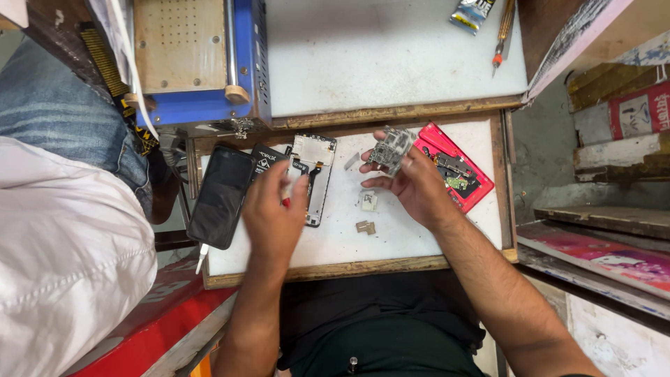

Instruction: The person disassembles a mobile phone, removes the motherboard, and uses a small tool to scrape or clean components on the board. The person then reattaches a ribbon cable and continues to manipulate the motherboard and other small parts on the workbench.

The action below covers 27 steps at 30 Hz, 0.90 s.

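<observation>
A white work board (419,244) with a wooden rim is seen from above, and every position below is given relative to it. Over its upper middle, a small grey circuit board (391,148) is held up by the right hand (412,183). The fingers of that hand are clamped on the circuit board's lower edge, with the thumb below and the fingertips alongside, so the circuit board is lifted clear of the board's surface. Its long axis appears to run diagonally, toward the work board's upper right corner.

The left hand (273,213) is held over the work board's left part, well apart from the circuit board. Its fingers are curled together around something thin with a red tip, possibly a small tool; motion blur makes this uncertain.

Under the left hand, an opened phone frame (315,162) lies upright on the board. A red phone shell (457,167) lies at the board's right edge, just behind the right hand. Two small metal pieces (367,213) lie near the board's centre. A dark phone (222,197) overhangs the board's left edge.
</observation>
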Available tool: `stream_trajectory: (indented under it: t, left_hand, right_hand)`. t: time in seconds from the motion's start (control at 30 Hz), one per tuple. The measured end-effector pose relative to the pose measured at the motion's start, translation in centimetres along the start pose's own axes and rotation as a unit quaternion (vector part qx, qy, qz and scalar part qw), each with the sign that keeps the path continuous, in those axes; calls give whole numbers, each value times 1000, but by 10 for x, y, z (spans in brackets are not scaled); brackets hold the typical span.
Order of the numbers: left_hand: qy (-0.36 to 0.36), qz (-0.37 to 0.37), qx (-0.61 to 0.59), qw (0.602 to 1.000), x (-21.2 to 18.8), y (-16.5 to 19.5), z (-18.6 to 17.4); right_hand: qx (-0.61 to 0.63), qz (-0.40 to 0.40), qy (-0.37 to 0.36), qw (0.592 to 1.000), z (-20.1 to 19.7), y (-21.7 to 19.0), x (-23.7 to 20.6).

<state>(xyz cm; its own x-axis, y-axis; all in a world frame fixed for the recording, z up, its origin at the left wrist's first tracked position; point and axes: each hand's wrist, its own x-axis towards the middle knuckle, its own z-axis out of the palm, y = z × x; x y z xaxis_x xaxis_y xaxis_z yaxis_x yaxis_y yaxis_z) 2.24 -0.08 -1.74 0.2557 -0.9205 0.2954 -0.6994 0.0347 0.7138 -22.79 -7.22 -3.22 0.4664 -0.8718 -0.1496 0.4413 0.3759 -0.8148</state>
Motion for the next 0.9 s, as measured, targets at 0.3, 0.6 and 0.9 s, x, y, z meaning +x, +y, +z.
stream_trajectory:
  t: [0.3, 0.6, 0.9]
  left_hand:
    - [-40, -53, 118, 991, -26, -13, -17]
    - [-72, -48, 234, 968, -28, -10, -61]
    - [-125, 141, 163, 968, 30, 31, 38]
  right_hand:
    - [-25, 56, 33, 998, 7, 4, 3]
    - [-62, -28, 95, 993, 1, 3, 0]
    - [-66, -50, 92, 992, -2, 4, 4]
